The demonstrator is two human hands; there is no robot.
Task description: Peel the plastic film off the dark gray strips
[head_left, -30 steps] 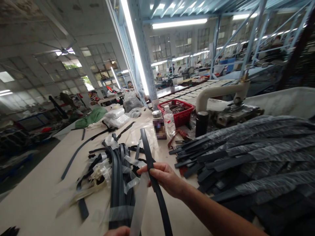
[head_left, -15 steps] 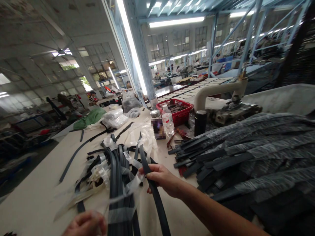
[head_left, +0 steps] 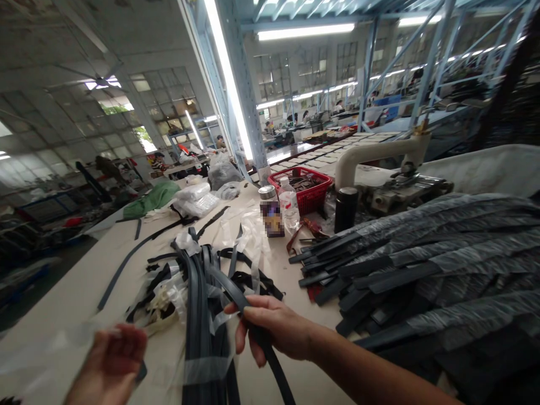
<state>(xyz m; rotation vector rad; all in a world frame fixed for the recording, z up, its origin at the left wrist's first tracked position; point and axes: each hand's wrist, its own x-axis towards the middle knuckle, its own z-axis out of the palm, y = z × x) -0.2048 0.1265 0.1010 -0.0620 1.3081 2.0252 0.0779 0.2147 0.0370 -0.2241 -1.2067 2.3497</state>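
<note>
My right hand (head_left: 274, 326) pinches a long black strip (head_left: 231, 288) between thumb and forefinger; its other fingers hang loose underneath. The strip bends down toward the front of the table. Beside it, a bundle of black strips (head_left: 196, 315) lies lengthwise, with a clear plastic band (head_left: 206, 370) across its lower part. My left hand (head_left: 112, 360), blurred, is raised left of the bundle with thumb and fingers apart. A smeared sheet of clear plastic film (head_left: 42, 357) streams off to its left; whether it still touches the fingers is unclear.
Plastic-wrapped black strips (head_left: 422, 270) are heaped at right. Behind stand a flask (head_left: 272, 216), a water bottle (head_left: 289, 202), a red basket (head_left: 312, 197), a black cylinder (head_left: 346, 211) and a machine (head_left: 396, 185). Plastic bags (head_left: 196, 199) and a green cloth (head_left: 152, 199) lie farther left.
My left hand has moved left and up, away from the bundle, and its fingers have parted; the film now trails leftward. My right hand has shifted slightly down with the strip.
</note>
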